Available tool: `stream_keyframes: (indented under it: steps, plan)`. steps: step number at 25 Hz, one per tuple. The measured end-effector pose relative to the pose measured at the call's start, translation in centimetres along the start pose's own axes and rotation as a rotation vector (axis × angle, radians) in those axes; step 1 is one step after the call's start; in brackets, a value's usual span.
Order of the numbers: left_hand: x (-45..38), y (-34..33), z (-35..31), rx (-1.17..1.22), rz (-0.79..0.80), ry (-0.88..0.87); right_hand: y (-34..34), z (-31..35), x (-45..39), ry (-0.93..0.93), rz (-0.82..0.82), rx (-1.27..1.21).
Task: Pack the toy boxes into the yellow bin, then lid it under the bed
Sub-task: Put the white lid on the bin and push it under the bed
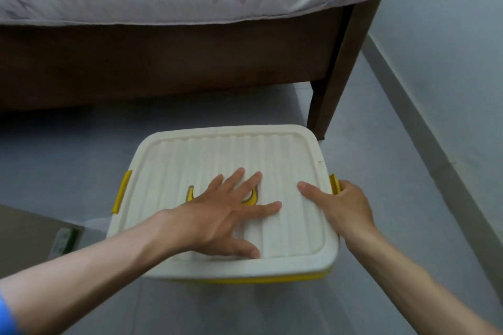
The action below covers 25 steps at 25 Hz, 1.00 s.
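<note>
Left hand [226, 215] lies flat and open on the white lid [275, 155]; right hand [343, 207] grips the bin's right yellow latch [334, 182]. The bed frame [163, 68] stands just beyond, its leg [326, 95] near the bin's far right corner.

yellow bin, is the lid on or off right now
On. The white lid covers the yellow bin rim to rim; the left hand presses flat on it. Whether it's latched, cannot tell.

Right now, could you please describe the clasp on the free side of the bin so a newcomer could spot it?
Below the bed, a white lid covers the yellow bin. On the lid's left edge sits the yellow clasp, untouched; the right hand covers its twin.
</note>
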<state>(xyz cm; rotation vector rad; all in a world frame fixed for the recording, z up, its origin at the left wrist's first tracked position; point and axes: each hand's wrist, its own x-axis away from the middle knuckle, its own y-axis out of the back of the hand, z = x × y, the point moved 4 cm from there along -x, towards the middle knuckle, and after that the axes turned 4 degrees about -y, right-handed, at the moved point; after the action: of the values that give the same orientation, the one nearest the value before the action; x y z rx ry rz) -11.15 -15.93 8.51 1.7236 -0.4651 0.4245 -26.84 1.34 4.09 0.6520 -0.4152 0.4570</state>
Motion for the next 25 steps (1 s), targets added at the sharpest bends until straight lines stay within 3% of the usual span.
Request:
stream_keyframes:
  steps: [2, 6, 10, 12, 18, 22, 25]
  plan:
    - [-0.1, 0.0, 0.0, 0.007, -0.022, 0.000, 0.7, 0.5, 0.5, 0.152, -0.159, 0.153]
    - [-0.1, -0.9, -0.2, 0.013, -0.046, -0.023, 1.2, 0.4, 0.1, 0.124, -0.068, -0.009]
    - [0.2, -1.3, -0.1, 0.071, -0.078, -0.048, 1.2, 1.7, 0.1, 0.297, -0.216, 0.272]
    - [0.0, -1.8, -0.6, 0.114, -0.064, -0.054, 1.4, 2.2, 0.0, 0.326, -0.225, 0.290]
    - [-0.8, -2.3, -2.6, -0.082, -0.228, -0.067, 2.5, 3.2, -2.5, 0.021, -0.012, 0.032]
    - [-0.1, -3.2, -3.6, -0.164, -0.232, -0.118, 3.1, 1.8, -1.8, -0.053, 0.135, -0.011]
    - [-0.6, -2.8, -3.3, -0.111, -0.203, -0.116, 3.0, 1.7, -2.2, -0.033, 0.039, -0.050]
